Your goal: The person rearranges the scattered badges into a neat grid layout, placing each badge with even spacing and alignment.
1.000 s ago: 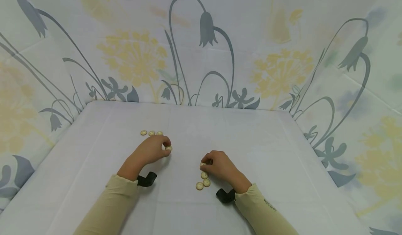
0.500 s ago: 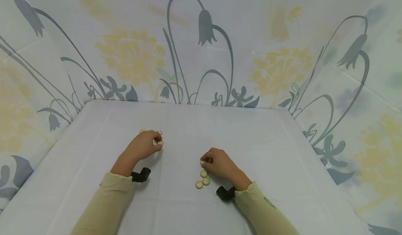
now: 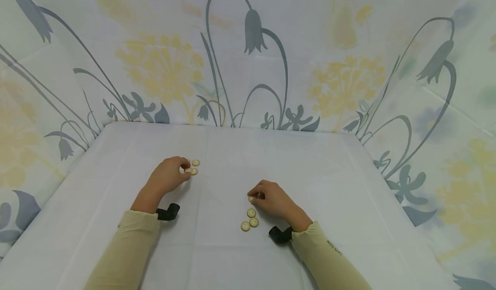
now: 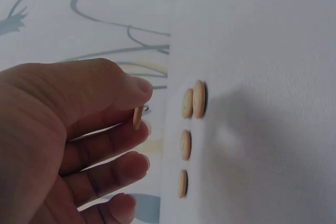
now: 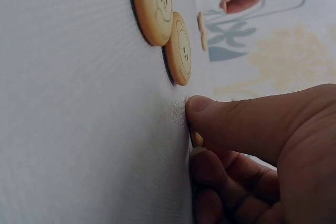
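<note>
Small round wooden buttons with two dark dots and line drawings lie in two groups on the white cloth. At the left, my left hand [image 3: 168, 174] pinches one button [image 4: 137, 117] between thumb and index finger, just above the cloth. Beside it lie a far button [image 3: 195, 163] and a nearer button [image 3: 194, 171]; the left wrist view shows several in a line, two touching. My right hand [image 3: 273, 198] pinches another button [image 5: 197, 138] low at the cloth, mostly covered by thumb and fingers. Below it sit three buttons, the upper one [image 3: 251, 213], the middle one [image 3: 253, 222] and the lowest [image 3: 245, 226].
A white cloth [image 3: 317, 251] covers the table. Hanging fabric [image 3: 170, 31] printed with grey and yellow flowers encloses the back and both sides. A black camera mount sits on the left wrist [image 3: 168, 212] and another on the right wrist [image 3: 280, 235].
My left hand has moved left and slightly away with its button, uncovering a button on the cloth and covering others of the far row. The right hand stays almost in place, pinching its button.
</note>
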The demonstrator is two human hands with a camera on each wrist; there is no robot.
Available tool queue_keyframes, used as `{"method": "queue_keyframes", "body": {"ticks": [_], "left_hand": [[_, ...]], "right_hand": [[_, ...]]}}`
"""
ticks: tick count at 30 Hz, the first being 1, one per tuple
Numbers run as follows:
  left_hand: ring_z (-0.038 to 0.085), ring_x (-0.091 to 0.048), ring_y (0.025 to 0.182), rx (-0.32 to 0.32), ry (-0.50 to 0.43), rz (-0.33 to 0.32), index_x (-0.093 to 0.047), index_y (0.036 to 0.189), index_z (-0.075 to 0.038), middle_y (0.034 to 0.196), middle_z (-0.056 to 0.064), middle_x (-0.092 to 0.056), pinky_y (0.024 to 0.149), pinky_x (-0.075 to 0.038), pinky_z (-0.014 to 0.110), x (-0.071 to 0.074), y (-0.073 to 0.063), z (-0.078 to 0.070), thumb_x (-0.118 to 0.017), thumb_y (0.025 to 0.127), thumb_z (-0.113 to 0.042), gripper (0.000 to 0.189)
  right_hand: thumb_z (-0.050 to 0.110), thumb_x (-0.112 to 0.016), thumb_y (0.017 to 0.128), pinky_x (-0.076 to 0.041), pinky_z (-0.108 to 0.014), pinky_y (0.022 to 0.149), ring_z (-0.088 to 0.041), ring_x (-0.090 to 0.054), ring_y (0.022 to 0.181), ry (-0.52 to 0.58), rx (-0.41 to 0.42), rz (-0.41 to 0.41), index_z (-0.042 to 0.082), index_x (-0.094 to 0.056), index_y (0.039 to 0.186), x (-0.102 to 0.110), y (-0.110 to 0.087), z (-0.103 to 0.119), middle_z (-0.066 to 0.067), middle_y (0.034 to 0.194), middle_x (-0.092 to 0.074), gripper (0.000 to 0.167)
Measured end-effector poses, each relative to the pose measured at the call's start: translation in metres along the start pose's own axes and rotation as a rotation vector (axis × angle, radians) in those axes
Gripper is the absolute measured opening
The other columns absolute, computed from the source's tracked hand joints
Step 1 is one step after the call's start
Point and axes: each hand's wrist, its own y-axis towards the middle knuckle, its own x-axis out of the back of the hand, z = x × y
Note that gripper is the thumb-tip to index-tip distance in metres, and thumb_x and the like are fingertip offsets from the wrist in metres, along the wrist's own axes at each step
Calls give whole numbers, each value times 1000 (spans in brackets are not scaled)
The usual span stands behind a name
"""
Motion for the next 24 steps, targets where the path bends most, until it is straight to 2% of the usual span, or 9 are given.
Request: {"method": "queue_keyframes", "body": {"ticks": [10,19,24], "left_hand": [[34,-62,105,25,35,-45,-66,116,-2,119,16,-65,85,-49,48,-2,2,12,-62,93,-18,29],[36,-61,110,48,58,-56,-66,116,-3,122,16,-65,88,-49,49,-6,6,16,-63,93,-17,27],[38,-58,115,67,59,-42,-66,117,-4,123,16,-65,93,-47,51,-8,9,17,-61,93,-17,28]], "right_hand": [[20,-68,89,-44,-26,72,-7,-52,82,-7,4,-5,17,-74,107,-1,0,-1,6,100,-63,18],[20,-69,89,-45,-25,72,-7,-53,82,-10,-7,-1,16,-73,107,1,0,2,5,101,-64,19],[20,-69,89,-45,-25,72,-7,-53,82,-11,-12,2,17,-74,107,1,0,2,6,101,-64,19]]}}
